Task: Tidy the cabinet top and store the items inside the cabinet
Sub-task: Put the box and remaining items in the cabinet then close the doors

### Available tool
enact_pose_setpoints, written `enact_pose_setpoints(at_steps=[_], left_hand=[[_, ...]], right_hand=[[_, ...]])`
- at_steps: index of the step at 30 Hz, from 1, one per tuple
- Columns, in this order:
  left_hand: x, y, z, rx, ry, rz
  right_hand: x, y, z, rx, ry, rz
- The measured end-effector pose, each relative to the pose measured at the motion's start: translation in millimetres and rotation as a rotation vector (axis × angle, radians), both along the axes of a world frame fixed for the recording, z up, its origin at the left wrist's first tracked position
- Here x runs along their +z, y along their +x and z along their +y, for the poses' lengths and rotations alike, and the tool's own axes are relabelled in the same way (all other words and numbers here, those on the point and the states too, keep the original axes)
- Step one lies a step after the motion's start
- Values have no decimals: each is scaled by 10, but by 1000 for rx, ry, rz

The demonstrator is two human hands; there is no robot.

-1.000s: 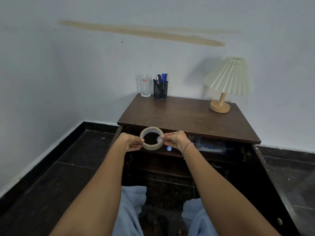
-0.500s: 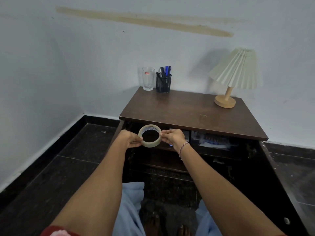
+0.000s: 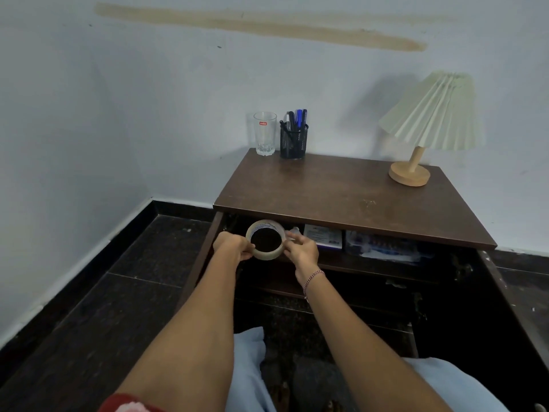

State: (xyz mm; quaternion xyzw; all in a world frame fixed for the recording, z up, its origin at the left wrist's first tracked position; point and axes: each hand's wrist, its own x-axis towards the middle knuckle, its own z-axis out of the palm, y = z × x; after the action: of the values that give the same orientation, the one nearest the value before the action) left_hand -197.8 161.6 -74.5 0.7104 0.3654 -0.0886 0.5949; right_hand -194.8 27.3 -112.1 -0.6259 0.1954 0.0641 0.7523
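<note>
A roll of clear tape stands on edge at the front of the open brown cabinet, just under its top and above the upper shelf. My left hand pinches the roll's left side and my right hand pinches its right side. On the cabinet top stand a drinking glass, a black mesh pen holder with pens, and a small lamp with a pleated shade.
On the upper shelf to the right of the tape lie a small printed box and a flat plastic-wrapped packet. Both cabinet doors stand open, the right one and the left one. White walls meet at the left, over dark floor tiles.
Both hands have carried the tape roll a little forward and up, closer to the shelf opening under the cabinet top. The view has shifted left and nearer.
</note>
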Motion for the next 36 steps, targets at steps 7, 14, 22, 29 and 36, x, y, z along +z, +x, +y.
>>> enact_pose_setpoints(at_steps=[7, 14, 22, 29, 36], left_hand=[[-129, 226, -95, 42, 52, -26], [-578, 259, -39, 151, -90, -13], [-942, 402, -85, 235, -93, -55], [-1111, 635, -62, 245, -135, -125], [-1326, 782, -16, 141, -27, -153]], right_hand=[[-140, 256, -35, -96, -32, 14], [-419, 310, 31, -2, -168, 31], [-707, 391, 63, 53, -339, -6], [-865, 554, 93, 90, -509, -96], [-1013, 612, 113, 180, -743, -227]])
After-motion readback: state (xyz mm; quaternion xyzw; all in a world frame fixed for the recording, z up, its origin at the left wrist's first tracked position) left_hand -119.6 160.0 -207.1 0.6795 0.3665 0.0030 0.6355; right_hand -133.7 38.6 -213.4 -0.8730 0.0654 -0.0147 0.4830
